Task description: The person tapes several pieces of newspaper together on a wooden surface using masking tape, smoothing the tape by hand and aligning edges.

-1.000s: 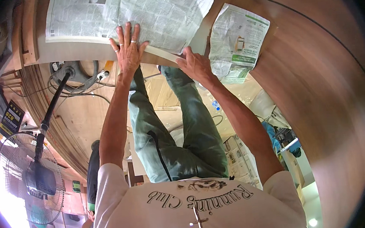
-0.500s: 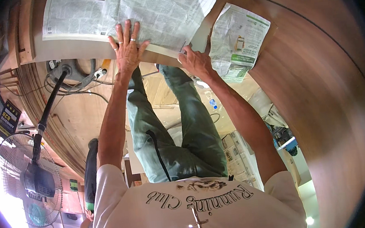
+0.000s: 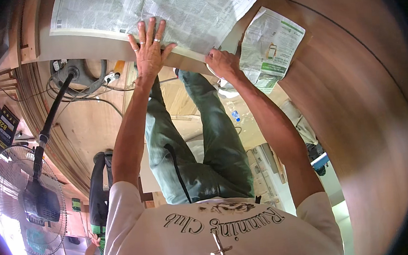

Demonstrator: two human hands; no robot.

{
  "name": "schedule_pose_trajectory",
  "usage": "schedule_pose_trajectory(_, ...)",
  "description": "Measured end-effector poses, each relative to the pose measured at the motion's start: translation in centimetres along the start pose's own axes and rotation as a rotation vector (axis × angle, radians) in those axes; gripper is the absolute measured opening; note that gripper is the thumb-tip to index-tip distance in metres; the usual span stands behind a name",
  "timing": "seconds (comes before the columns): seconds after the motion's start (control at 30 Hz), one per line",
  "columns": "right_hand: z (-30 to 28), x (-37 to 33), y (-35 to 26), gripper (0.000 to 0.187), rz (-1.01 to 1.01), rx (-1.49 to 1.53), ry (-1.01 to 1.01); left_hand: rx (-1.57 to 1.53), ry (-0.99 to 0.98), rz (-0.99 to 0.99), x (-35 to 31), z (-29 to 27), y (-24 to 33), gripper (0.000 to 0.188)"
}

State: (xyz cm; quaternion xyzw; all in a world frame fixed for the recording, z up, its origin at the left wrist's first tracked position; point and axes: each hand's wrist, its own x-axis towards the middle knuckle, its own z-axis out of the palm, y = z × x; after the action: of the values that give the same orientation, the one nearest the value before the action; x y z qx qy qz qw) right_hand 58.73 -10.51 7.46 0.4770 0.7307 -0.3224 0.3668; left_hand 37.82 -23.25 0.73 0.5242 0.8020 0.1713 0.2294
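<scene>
A large newspaper sheet (image 3: 185,16) lies on a brown board (image 3: 87,49), a pale strip along its near edge. My left hand (image 3: 150,55) rests flat there with fingers spread, fingertips on the paper and a ring showing. Farther right, my right hand (image 3: 224,63) is closed at the sheet's near right corner. A small white bit shows just below its fingers; whatever they pinch is hidden. Right of this hand, a smaller newspaper piece (image 3: 272,45) with green print hangs over the board's edge.
A standing fan (image 3: 42,200) is at left, its round base (image 3: 81,79) among cables. Nearby are an orange bottle (image 3: 119,67) and a dark box (image 3: 4,129). Another person's dark-trousered leg (image 3: 98,183) shows at lower left. Curved brown panelling (image 3: 354,91) fills the right side.
The view has shifted slightly. My left hand is a little farther right, still flat and spread. My right hand has curled in at the corner, and the white bit below it has come into view.
</scene>
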Motion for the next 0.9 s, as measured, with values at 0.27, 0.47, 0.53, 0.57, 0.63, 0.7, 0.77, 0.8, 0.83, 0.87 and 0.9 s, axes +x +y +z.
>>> schedule_pose_trajectory(0.27,1.3,0.4,-1.4,0.038,0.09,-0.099,0.04,-0.033,-0.014,-0.026,0.3,-0.2,0.1,0.09)
schedule_pose_trajectory(0.47,1.5,0.5,-2.5,0.035,0.168,-0.131,0.034,-0.041,-0.041,-0.049,0.3,-0.5,0.1,0.092)
schedule_pose_trajectory(0.53,1.7,0.6,-2.5,0.034,0.181,-0.146,0.05,-0.039,-0.047,-0.048,0.5,-0.6,0.3,0.092)
schedule_pose_trajectory(0.57,1.7,0.7,-2.5,0.034,0.188,-0.154,0.056,-0.048,-0.038,-0.052,0.6,-0.6,0.4,0.091)
schedule_pose_trajectory(0.63,1.8,0.7,-2.6,0.034,0.198,-0.165,0.061,-0.062,-0.03,-0.056,0.6,-0.5,0.9,0.09)
schedule_pose_trajectory(0.7,2.1,0.5,-2.6,0.035,0.196,-0.153,0.097,-0.075,-0.015,-0.132,0.4,-0.3,1.8,0.089)
schedule_pose_trajectory(0.77,2.1,0.5,-2.7,0.035,0.175,-0.162,0.102,0.144,-0.073,-0.019,-0.5,1.2,3.1,0.088)
schedule_pose_trajectory(0.8,2.2,0.6,-2.6,0.036,0.164,-0.166,0.105,0.008,-0.068,-0.002,-1.0,1.7,4.2,0.091)
schedule_pose_trajectory(0.83,2.3,0.5,-2.4,0.036,0.165,-0.174,0.106,0.001,-0.066,-0.005,-1.2,2.2,5.4,0.091)
schedule_pose_trajectory(0.87,2.3,0.6,-2.4,0.036,0.179,-0.18,0.098,-0.091,-0.108,-0.02,-1.3,2.5,6.5,0.092)
schedule_pose_trajectory(0.9,2.4,0.6,-2.4,0.037,0.192,-0.187,0.091,-0.184,-0.15,-0.033,-1.4,2.7,7.2,0.093)
